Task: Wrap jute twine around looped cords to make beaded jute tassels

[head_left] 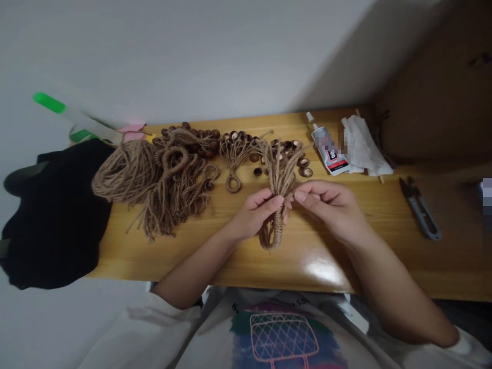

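Jute tassel (279, 174), braided and looped at its near end, is held between both hands above the counter (346, 256). Far left of the grip sit a black cloth (57, 215), a coil of twine (123, 171) and a heap of knotted jute pieces (177, 184), with brown wooden beads (202, 139) behind them. The left hand (255, 215) closes its grip around the braid; the right hand (330, 210) pinches the strands just beside it, thumb against forefinger. Beyond the grip and to its right lie a glue tube (330, 149), white tissue (363, 146) and thread snips (421, 207).
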Demonstrator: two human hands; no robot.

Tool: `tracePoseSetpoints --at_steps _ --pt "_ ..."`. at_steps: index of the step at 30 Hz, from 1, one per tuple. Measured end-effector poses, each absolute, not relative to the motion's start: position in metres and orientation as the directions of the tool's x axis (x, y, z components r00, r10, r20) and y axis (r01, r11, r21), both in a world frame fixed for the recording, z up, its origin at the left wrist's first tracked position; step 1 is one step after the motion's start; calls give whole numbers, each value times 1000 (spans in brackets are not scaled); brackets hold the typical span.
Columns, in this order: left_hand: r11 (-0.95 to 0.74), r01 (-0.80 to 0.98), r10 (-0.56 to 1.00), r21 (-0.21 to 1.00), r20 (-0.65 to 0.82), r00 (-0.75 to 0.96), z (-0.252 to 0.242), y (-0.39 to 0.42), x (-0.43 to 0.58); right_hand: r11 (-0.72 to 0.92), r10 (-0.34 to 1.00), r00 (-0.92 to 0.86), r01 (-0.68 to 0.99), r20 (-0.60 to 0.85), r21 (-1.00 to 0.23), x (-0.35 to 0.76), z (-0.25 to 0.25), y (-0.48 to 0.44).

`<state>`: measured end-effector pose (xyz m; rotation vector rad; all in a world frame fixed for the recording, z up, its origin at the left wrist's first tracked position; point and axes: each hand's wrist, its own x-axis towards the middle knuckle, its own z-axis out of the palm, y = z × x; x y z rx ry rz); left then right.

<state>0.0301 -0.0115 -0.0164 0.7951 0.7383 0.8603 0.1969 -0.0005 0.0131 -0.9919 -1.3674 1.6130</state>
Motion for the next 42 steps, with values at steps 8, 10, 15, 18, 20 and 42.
tracePoseSetpoints --at_steps 8,10,15,18,20,42 --pt "496 -446 833 745 -265 485 -7 -12 30 -145 953 -270 -12 -136 -989 197 12 -2" --pt "479 -456 844 750 -252 473 -7 -12 31 -117 957 -264 16 -117 -993 197 11 -2" --pt "457 -457 860 763 -248 447 -9 -12 32 -31 971 -235 61 -45 -998 197 10 -3" --pt "450 -458 868 767 -256 425 -9 -12 32 27 971 -238 119 -3 -993 197 11 -4" --pt "446 -459 872 769 -256 418 -10 -12 32 70 968 -251 161 27 -984 196 11 -5" --pt "539 -592 820 600 -213 532 -6 -12 30 -114 905 -415 -29 -92 -993 192 6 -4"
